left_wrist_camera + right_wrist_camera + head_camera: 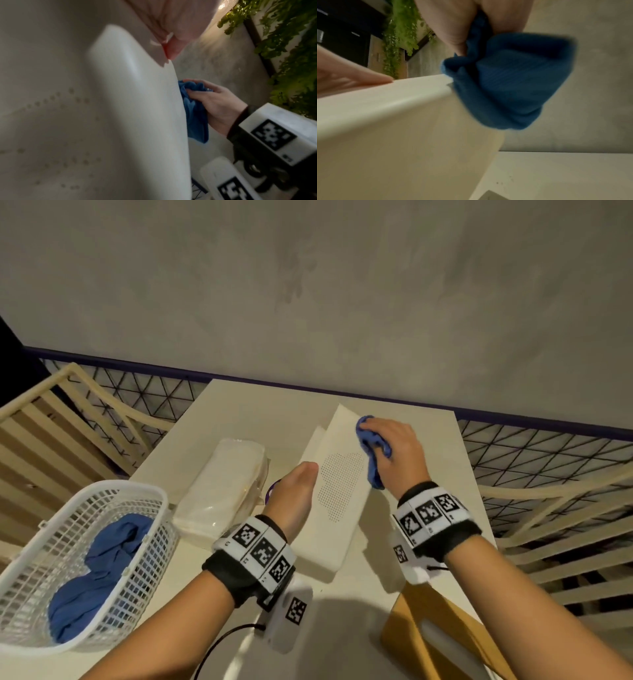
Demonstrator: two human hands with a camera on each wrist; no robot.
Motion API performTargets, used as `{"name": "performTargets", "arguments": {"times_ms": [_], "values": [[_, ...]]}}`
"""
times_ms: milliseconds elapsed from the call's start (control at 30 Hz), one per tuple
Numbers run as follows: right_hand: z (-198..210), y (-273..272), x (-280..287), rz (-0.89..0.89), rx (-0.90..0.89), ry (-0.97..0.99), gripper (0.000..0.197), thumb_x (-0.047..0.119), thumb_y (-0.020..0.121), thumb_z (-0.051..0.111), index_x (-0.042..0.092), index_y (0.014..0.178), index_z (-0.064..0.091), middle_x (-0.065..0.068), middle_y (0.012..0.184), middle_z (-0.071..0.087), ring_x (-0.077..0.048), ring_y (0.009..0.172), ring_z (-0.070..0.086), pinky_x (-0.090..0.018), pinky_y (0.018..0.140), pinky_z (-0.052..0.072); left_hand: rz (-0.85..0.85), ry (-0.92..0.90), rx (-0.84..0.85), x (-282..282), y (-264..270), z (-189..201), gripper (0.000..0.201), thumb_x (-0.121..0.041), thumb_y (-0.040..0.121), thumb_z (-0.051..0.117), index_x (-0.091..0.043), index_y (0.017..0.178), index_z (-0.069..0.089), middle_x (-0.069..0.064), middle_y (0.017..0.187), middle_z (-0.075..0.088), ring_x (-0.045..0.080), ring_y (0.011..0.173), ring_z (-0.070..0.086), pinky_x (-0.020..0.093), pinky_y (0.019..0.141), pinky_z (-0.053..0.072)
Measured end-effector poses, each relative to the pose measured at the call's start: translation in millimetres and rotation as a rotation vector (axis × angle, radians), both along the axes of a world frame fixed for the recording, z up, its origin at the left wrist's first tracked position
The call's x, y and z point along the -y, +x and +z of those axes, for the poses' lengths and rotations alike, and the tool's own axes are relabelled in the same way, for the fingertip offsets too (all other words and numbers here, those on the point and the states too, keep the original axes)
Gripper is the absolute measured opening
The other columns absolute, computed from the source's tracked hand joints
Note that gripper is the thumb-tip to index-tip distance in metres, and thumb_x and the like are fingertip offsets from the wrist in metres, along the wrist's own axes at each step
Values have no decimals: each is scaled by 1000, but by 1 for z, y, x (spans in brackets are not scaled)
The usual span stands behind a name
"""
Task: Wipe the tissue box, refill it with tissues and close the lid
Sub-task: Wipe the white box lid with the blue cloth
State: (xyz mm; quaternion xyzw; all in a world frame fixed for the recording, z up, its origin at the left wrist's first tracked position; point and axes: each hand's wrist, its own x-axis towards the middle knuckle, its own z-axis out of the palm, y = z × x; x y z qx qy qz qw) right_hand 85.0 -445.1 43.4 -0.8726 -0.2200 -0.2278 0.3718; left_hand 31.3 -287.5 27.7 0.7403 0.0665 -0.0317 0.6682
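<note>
The white tissue box (339,498) stands tilted on the table, its dotted face turned up toward me. My left hand (294,498) holds its left edge, thumb along the face and fingers hidden behind; the left wrist view shows that thumb (173,44) on the box (120,108). My right hand (394,450) grips a bunched blue cloth (373,453) against the box's upper right edge. The right wrist view shows the cloth (513,88) draped over the box's corner (402,121). A wrapped pack of tissues (219,491) lies to the left of the box.
A white mesh basket (113,484) holding more blue cloths (99,570) sits at the table's left front. A tan wooden piece (438,638) lies at the front right. The small white table (257,405) stands against a grey wall, with slatted frames on both sides.
</note>
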Motion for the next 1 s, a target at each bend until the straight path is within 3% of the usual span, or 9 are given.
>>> {"name": "performTargets", "arguments": {"times_ms": [133, 233, 300, 433, 533, 667, 800, 900, 1000], "values": [[-20, -20, -17, 91, -28, -41, 36, -6, 75, 48, -2, 105, 65, -18, 109, 66, -18, 107, 48, -1, 99, 23, 7, 23, 17, 7, -2, -5, 35, -27, 94, 41, -25, 60, 51, -2, 67, 47, 17, 74, 43, 33, 75, 35], [-8, -9, -12, 88, -5, 66, 34, -9, 68, 48, -10, 97, 66, -28, 103, 67, -8, 108, 54, 7, 94, 23, -47, 96, 36, 7, -7, -4, 41, -27, 96, 39, -26, 56, 43, -7, 57, 39, 13, 62, 38, 29, 65, 31], [-4, 2, 2, -32, -98, 260, 30, -12, 77, 49, -11, 104, 63, -25, 109, 63, -6, 108, 58, 10, 84, 29, -63, 121, 46, 5, -10, -3, 41, -28, 97, 37, -27, 57, 45, -10, 55, 43, 7, 59, 42, 25, 61, 33], [-4, 9, 30, -230, -386, 637, 25, -3, 90, 51, -2, 114, 59, -14, 113, 61, -12, 95, 56, -5, 74, 44, -138, -77, -58, -4, -8, -4, 28, -22, 98, 37, -20, 87, 62, -8, 86, 73, 6, 92, 65, 27, 88, 45], [-1, 8, 43, -187, -519, 935, 19, -1, 90, 50, 11, 98, 62, -9, 99, 61, -22, 98, 54, -30, 90, 46, -200, -302, -139, -15, -5, 0, 37, 1, 89, 34, -21, 82, 63, -9, 74, 73, 11, 78, 64, 23, 71, 48], [-2, -4, 37, -71, -595, 1060, 24, -1, 92, 45, 18, 90, 59, -3, 95, 60, -15, 88, 57, -27, 85, 46, -267, -410, -209, -9, 2, 19, 50, 14, 77, 25, -20, 87, 59, 4, 74, 64, 18, 66, 59, 22, 53, 47], [-5, -18, 21, -10, -631, 1021, 25, -1, 92, 45, 19, 90, 59, -2, 95, 61, -14, 87, 58, -25, 82, 48, -207, -620, -318, 0, 8, 31, 37, -15, 89, 38, -12, 64, 65, 4, 64, 59, 17, 57, 61, 28, 62, 45], [0, -25, 19, 14, -614, 989, 24, -2, 91, 45, 17, 94, 58, 2, 95, 61, -9, 86, 58, -13, 74, 52, -190, -738, -418, -1, 11, 33, 54, -52, 86, 39, -5, 94, 64, 12, 84, 67, 26, 77, 63, 35, 74, 45], [7, -35, 20, 38, -572, 811, 22, -3, 89, 51, 11, 106, 53, 8, 97, 59, 0, 88, 57, -5, 72, 50, -184, -759, -437, -6, 16, 34, 77, -72, 80, 32, -7, 91, 72, 14, 87, 75, 29, 75, 72, 38, 79, 48]]}}
